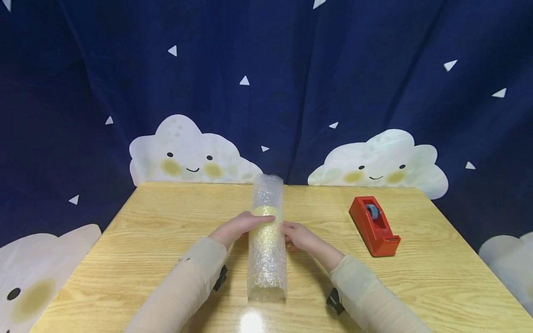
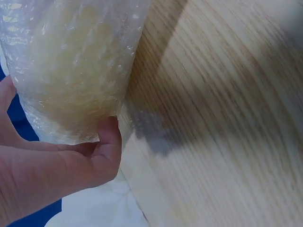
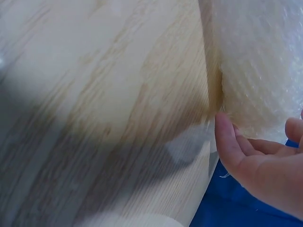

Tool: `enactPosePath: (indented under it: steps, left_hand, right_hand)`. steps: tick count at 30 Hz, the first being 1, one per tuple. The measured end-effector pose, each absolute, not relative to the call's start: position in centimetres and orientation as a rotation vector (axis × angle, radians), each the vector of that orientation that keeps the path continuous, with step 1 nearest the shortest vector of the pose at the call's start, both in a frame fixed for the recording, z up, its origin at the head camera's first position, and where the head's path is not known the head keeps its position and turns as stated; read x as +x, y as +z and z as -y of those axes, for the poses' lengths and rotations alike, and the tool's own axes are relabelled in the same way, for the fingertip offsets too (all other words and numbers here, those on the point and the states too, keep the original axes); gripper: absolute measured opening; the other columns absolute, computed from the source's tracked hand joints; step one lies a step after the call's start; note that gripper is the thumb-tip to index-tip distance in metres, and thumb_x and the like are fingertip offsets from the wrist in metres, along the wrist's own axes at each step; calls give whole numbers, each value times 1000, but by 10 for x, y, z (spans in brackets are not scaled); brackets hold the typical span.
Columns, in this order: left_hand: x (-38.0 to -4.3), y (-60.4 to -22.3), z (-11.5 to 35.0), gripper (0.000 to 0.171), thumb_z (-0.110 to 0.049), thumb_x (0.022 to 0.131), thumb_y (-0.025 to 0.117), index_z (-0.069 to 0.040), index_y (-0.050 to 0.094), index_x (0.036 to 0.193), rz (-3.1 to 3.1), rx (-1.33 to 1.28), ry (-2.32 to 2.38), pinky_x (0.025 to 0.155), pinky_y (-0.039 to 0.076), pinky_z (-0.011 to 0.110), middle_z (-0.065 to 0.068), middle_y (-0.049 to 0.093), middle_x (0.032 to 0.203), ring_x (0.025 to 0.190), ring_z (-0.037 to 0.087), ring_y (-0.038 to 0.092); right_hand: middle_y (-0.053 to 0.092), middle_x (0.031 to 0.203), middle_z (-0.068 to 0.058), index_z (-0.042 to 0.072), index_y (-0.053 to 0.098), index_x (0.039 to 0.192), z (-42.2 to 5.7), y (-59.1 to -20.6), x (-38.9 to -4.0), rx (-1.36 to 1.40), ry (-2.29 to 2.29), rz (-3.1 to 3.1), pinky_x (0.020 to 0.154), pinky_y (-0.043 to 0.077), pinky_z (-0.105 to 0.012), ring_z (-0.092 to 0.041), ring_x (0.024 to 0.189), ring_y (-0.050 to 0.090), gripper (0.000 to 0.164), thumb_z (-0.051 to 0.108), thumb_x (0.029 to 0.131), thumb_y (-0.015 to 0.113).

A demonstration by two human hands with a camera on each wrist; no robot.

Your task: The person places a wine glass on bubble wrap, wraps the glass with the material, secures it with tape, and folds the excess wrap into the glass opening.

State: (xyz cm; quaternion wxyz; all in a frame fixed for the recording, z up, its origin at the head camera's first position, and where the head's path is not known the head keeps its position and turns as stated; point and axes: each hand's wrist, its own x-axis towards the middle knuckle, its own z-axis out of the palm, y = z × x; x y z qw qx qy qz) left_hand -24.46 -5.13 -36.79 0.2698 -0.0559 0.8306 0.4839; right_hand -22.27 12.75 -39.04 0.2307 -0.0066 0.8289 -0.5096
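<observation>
A long roll of clear bubble wrap (image 1: 267, 259) lies lengthwise on the table, with something pale yellow showing through its middle. My left hand (image 1: 245, 224) grips the roll from its left side, thumb or forefinger stretched over the top. In the left wrist view, curled fingers (image 2: 110, 137) of that hand press against the wrapped side. On the opposite side my right hand (image 1: 301, 237) holds the roll with bent fingers. The right wrist view has its fingertips (image 3: 226, 130) against the bubble wrap (image 3: 260, 61). What the yellow thing is cannot be made out through the layers.
A red tape dispenser (image 1: 374, 226) with a blue-grey tape roll stands on the right part of the wooden table (image 1: 166, 208). Behind the table hangs a dark blue curtain (image 1: 266, 55) with white clouds and triangles.
</observation>
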Motion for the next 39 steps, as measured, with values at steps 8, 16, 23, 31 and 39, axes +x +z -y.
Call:
enactPosePath:
  steps: [8,16,23,31,39]
  left_hand:
    - [-244,-366,51,99,-43,80,63,12,10,143,-2245,-230,1352,106,37,45,27,17,150,128,35,39]
    - [-244,-370,50,92,-44,81,62,12,19,141,-2173,-186,1422,104,39,43,26,31,143,122,32,46]
    - [-243,-375,50,79,-35,81,66,13,31,134,-2090,-157,1538,95,46,40,21,47,128,104,25,55]
    - [-243,-374,53,57,-32,80,62,8,50,119,-2140,-136,1499,89,50,36,12,59,107,88,17,57]
    - [-243,-369,52,87,-46,80,64,11,31,137,-2222,-160,1370,101,42,42,23,40,140,117,28,49]
  right_hand:
    - [61,115,-25,-5,42,136,-126,-393,-224,-31,-1473,-2310,72,55,-38,-31,99,63,45,21,100,40]
    - [66,104,-20,-3,52,129,-124,-393,-223,24,-1544,-2407,62,52,-32,-15,79,60,39,18,96,49]
    - [67,95,-14,-4,51,129,-127,-390,-223,38,-1628,-2361,62,49,-29,-11,72,55,39,15,95,51]
    - [64,78,-7,-8,55,123,-128,-396,-226,61,-1784,-2312,60,50,-29,-11,62,56,36,1,88,57]
    - [59,71,-2,-10,58,116,-124,-393,-229,104,-1863,-2296,63,52,-31,-12,62,56,34,-2,83,63]
